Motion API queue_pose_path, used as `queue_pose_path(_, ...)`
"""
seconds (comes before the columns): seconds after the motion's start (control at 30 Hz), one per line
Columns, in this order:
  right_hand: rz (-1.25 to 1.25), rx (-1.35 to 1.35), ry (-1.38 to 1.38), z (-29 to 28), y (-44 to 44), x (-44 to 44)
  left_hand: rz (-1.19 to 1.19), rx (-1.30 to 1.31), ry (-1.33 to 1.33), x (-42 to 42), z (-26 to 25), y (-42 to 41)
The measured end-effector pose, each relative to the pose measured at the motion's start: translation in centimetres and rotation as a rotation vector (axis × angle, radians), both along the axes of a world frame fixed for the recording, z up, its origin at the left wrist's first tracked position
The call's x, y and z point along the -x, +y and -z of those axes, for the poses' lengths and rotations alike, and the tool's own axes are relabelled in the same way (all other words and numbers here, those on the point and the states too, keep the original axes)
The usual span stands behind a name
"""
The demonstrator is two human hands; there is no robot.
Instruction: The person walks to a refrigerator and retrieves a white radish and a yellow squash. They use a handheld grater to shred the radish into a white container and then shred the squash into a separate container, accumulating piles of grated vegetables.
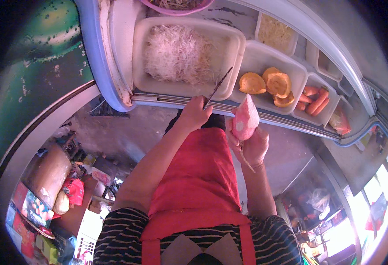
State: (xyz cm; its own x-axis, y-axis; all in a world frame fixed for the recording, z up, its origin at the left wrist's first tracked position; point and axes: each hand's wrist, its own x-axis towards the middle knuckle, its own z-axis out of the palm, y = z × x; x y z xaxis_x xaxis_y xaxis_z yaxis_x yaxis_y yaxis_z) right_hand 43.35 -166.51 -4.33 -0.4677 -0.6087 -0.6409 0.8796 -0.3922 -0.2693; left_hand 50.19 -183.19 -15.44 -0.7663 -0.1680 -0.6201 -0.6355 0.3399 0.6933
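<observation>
My left hand (195, 114) is closed round the handle of a thin dark knife (218, 86), whose blade points up and right over the rim of a large white tub (189, 90). Shredded pale vegetable (177, 54) is heaped in that tub. In my right hand (255, 145) is a peeled pinkish radish (246, 119), pointed end up, with a thin root or stalk hanging below. The knife blade and the radish are apart. Part of the right fingers is hidden behind the radish.
Beside the large tub, a white tub (267, 54) holds orange squash pieces (276, 82); a smaller one has carrots (318, 102). A pink basin (180, 11) stands at the top. The metal counter edge (280, 121) runs below the tubs. Cluttered goods and a cardboard box lie lower left.
</observation>
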Motion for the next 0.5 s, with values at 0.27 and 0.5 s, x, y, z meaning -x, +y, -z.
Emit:
queue_pose_path(0.27,-0.098,-0.030,0.102,-0.8,1.3,-3.6,-0.008,0.089,0.124,-1.8,-0.6,-0.5)
queue_pose_path(0.5,-0.138,0.018,0.013,0.4,3.1,-3.3,0.334,0.338,-0.170,1.5,-3.5,-3.5)
